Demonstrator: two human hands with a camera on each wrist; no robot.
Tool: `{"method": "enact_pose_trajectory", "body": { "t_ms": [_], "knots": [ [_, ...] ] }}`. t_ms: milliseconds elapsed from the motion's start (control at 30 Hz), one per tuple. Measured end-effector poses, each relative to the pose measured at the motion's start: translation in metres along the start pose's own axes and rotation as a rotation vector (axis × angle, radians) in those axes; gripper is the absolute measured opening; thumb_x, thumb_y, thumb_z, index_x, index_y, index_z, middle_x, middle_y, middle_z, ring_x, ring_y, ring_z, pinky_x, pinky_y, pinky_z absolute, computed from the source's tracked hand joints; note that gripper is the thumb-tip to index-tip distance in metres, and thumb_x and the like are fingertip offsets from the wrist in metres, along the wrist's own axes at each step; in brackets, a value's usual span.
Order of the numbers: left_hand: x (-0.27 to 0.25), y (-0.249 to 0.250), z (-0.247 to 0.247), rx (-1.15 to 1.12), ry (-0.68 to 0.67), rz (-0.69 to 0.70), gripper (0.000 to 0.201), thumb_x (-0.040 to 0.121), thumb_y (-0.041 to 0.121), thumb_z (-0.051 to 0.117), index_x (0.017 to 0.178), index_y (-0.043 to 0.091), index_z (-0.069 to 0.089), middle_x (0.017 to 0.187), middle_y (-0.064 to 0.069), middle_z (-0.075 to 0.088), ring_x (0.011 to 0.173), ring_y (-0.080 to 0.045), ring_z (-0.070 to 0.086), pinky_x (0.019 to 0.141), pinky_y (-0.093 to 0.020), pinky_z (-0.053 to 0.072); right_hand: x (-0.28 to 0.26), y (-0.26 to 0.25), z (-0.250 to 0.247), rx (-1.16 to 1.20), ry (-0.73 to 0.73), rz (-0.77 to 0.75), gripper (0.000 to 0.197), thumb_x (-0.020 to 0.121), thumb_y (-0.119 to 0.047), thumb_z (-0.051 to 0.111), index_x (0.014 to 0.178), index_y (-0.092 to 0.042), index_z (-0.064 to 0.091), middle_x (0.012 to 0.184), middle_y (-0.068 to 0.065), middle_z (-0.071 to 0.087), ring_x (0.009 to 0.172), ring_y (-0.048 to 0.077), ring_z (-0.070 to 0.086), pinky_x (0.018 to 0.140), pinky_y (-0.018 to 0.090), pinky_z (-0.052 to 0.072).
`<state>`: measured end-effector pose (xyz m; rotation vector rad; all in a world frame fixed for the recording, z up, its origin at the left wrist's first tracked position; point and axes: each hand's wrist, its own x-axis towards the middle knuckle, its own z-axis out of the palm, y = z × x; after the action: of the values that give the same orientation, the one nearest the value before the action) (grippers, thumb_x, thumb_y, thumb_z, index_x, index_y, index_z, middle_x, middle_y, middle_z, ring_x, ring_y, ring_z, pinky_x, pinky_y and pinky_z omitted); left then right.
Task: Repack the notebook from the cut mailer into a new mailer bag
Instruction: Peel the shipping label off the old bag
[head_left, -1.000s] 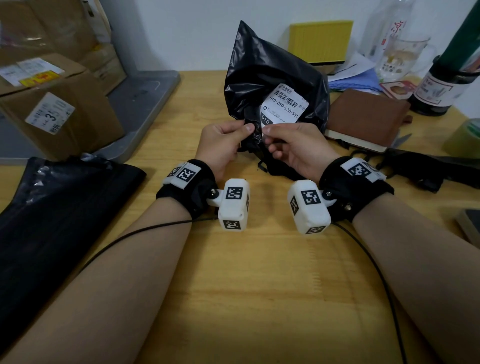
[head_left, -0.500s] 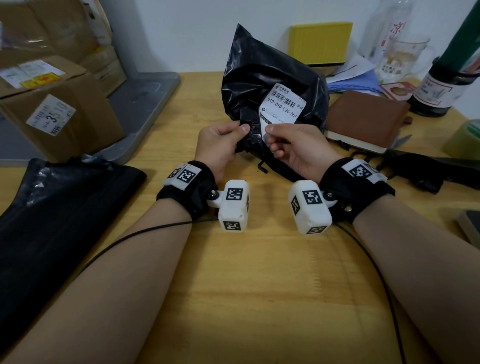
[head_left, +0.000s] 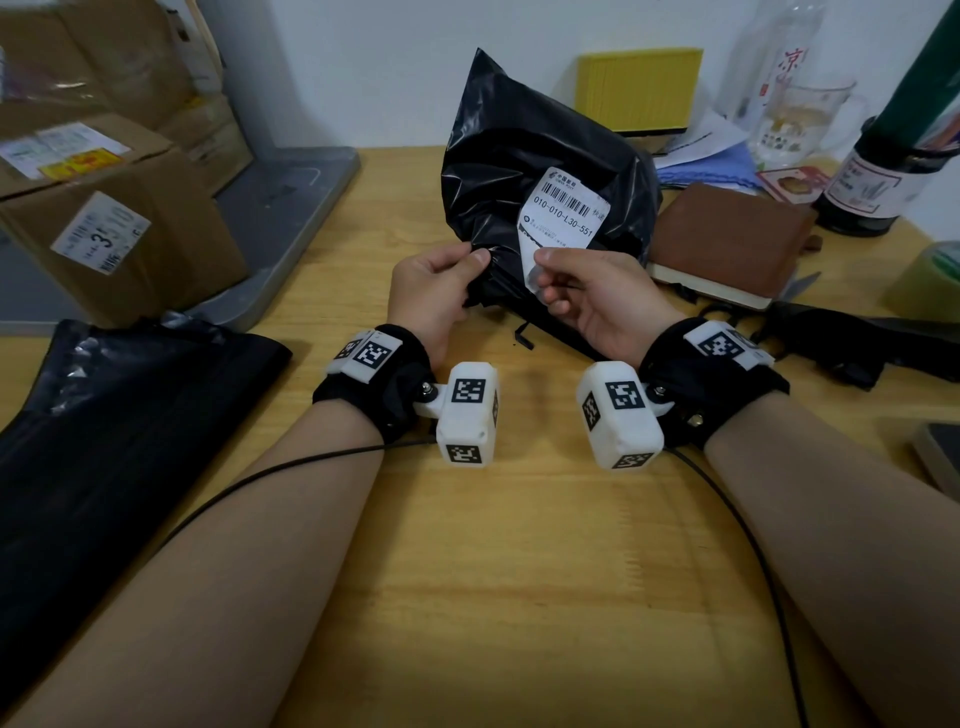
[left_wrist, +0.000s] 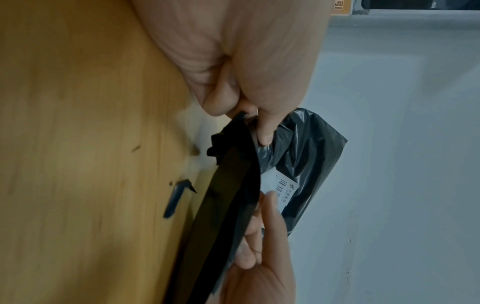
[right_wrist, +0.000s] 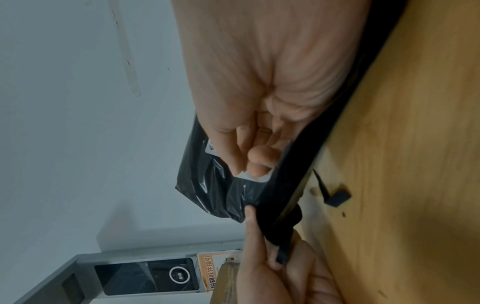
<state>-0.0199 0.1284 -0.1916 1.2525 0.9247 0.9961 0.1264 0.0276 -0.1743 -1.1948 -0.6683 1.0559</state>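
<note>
we are holding the black mailer (head_left: 524, 171) upright on the counter (head_left: 519, 571), both hands at its lower edge so that the opening faces us. our left hand (head_left: 434, 296) is pinching a bunched fold of the black plastic between thumb and curled fingers, and our right hand (head_left: 587, 296) is pinching the bottom corner of the white shipping label (head_left: 563, 215) with thumb and forefinger, its other fingers curled; we are probably pulling the two sides apart to open it up or to peel the label. the brown notebook (head_left: 727, 239) is lying flat just right of the mailer, already out and within reach. a flat pile of black bags (head_left: 104, 431) is lying well to the left of the mailer, likely the fresh supply.
</note>
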Motion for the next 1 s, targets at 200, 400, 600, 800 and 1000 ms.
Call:
{"method": "enact_pose_trajectory", "body": {
  "t_ms": [200, 400, 600, 800, 1000],
  "knots": [
    [-0.0005, 0.0003, -0.0004, -0.008, 0.013, 0.001, 0.031, 0.086, 0.024, 0.076, 0.115, 0.014, 0.07, 0.109, -0.009, 0.075, 0.105, -0.032, 0.07, 0.069, -0.034, 0.05, -0.0025, -0.0026, 0.0015, 0.039, 0.005, 0.009, 0.013, 0.094, -0.01, 0.068, 0.082, -0.006, 0.066, 0.072, 0.006, 0.063, 0.055, 0.01, 0.056, 0.048, 0.017, 0.043],
    [0.0007, -0.0003, -0.0009, -0.004, 0.019, 0.002, 0.026, 0.087, 0.023, 0.075, 0.112, 0.016, 0.071, 0.108, -0.009, 0.075, 0.102, -0.031, 0.07, 0.072, -0.036, 0.053, -0.0037, -0.0035, 0.0022, 0.065, 0.005, 0.015, 0.014, 0.094, -0.01, 0.067, 0.081, -0.006, 0.065, 0.071, 0.006, 0.062, 0.054, 0.01, 0.056, 0.047, 0.017, 0.042],
    [0.0006, -0.0006, -0.001, -0.006, 0.027, 0.004, 0.029, 0.084, 0.024, 0.077, 0.111, 0.014, 0.072, 0.107, -0.01, 0.075, 0.098, -0.031, 0.07, 0.074, -0.039, 0.054, -0.0043, -0.0043, 0.0022, 0.086, 0.017, 0.019, 0.013, 0.094, -0.01, 0.067, 0.082, -0.007, 0.065, 0.07, 0.006, 0.063, 0.054, 0.012, 0.056, 0.046, 0.017, 0.043],
    [0.0002, -0.0001, -0.0011, -0.014, 0.027, 0.008, 0.033, 0.083, 0.025, 0.077, 0.113, 0.014, 0.072, 0.107, -0.009, 0.075, 0.097, -0.03, 0.071, 0.072, -0.04, 0.057, -0.006, -0.0058, 0.0023, 0.115, 0.024, 0.022, 0.015, 0.094, -0.01, 0.067, 0.079, -0.007, 0.063, 0.071, 0.007, 0.062, 0.055, 0.014, 0.056, 0.046, 0.018, 0.042],
    [-0.0034, 0.0021, 0.0, -0.016, 0.029, 0.008, 0.038, 0.079, 0.028, 0.077, 0.114, 0.012, 0.073, 0.106, -0.009, 0.076, 0.103, -0.036, 0.07, 0.079, -0.047, 0.058, -0.0051, -0.006, 0.0039, 0.183, 0.074, 0.018, 0.012, 0.094, -0.007, 0.067, 0.082, -0.006, 0.062, 0.067, 0.006, 0.061, 0.052, 0.013, 0.057, 0.045, 0.019, 0.043]
  ]
}}
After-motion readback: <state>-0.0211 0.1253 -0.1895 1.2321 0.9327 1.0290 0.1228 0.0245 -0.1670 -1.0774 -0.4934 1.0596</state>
